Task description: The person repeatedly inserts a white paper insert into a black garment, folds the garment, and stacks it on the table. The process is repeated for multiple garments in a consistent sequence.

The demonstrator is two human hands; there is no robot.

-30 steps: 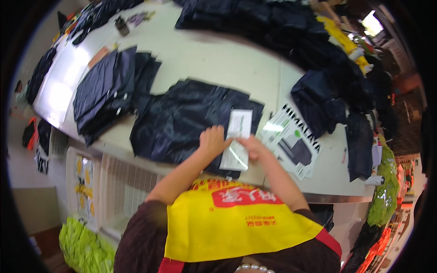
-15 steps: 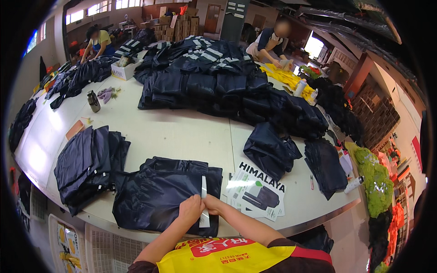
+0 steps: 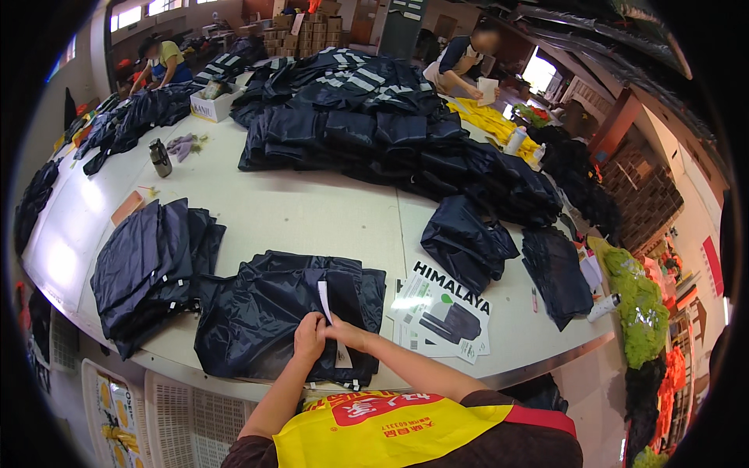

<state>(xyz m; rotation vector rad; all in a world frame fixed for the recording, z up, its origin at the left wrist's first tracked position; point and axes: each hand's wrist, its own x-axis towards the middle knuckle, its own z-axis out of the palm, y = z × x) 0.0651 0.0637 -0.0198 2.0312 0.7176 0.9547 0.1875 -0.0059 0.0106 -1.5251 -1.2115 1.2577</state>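
Note:
A dark navy glossy garment (image 3: 250,324) lies folded at the near edge of the table. A narrow white strip, perhaps paper or card (image 3: 324,298), lies lengthwise over its right part. My left hand (image 3: 310,335) is closed at the middle of the strip, with the garment's fabric beside it. Close against it from the right, my right hand (image 3: 347,335) pinches the same strip. The fingers cover the strip's middle, so its two ends show above and below them. Whether fabric is gripped along with the strip is hidden.
A stack of navy garments (image 3: 152,273) lies left; printed cards (image 3: 445,316) and a bundled garment (image 3: 466,242) lie right. Across the table rises a large garment pile (image 3: 343,144). A dark bottle (image 3: 160,158) stands far left. Two people work at the far side.
Both hands have moved left with the white strip, and its upper end now leans left. The garment's right part has shifted with them. The person at far right has raised a pale sheet.

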